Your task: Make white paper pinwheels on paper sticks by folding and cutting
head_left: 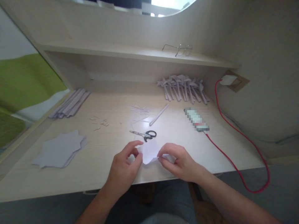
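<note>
Presently both hands, left hand (125, 168) and right hand (178, 161), pinch a paper piece (149, 151) at the desk's (93, 168) front edge, mid-fold; the crease next wants firm pressing.

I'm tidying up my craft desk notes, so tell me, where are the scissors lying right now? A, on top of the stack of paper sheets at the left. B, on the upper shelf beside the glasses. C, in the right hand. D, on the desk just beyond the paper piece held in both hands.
D: the scissors lie flat on the desk just beyond the paper piece pinched between the left hand and right hand.
</note>
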### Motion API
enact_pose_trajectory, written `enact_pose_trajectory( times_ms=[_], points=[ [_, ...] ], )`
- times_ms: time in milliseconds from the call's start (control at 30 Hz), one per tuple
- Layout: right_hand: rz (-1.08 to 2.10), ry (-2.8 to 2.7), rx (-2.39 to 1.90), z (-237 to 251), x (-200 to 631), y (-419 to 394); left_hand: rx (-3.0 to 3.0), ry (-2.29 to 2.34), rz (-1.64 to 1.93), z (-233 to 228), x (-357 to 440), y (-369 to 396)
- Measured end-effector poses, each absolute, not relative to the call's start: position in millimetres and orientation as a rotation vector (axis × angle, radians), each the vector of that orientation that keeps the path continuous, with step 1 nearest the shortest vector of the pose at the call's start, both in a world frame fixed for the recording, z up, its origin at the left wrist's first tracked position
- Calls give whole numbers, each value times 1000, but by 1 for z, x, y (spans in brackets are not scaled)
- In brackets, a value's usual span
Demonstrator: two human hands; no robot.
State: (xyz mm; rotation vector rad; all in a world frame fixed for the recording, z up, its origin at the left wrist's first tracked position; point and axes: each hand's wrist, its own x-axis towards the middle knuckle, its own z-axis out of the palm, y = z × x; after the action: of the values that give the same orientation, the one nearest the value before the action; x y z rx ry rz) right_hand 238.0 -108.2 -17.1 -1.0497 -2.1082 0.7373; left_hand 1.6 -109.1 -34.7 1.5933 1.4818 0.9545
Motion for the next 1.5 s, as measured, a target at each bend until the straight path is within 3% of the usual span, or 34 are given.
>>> enact_pose_trajectory(
  times_ms=[267, 633, 1200, 1300, 1400, 1500],
  points=[
    [739, -2307, -969, -23, 234, -120, 1815, 1460, 734, -36, -13, -121],
    [851, -2061, -1146, -19, 248, -119, 2594, 1276, 505, -20, 1, -38],
    [778, -2118, -1246, -26, 260, -118, 2557, 1652, 418, -13, -37, -73],
    [797, -2131, -1225, -24, 260, -118, 2544, 1378, 643, -11, -19, -88],
    [899, -2059, -1211, -24, 263, -116, 2453, 989, 615, -15, 6, -101],
    [994, -2012, -1182, -24, 268, -108, 2444, 960, 613, -26, 20, -102]
  ],
)
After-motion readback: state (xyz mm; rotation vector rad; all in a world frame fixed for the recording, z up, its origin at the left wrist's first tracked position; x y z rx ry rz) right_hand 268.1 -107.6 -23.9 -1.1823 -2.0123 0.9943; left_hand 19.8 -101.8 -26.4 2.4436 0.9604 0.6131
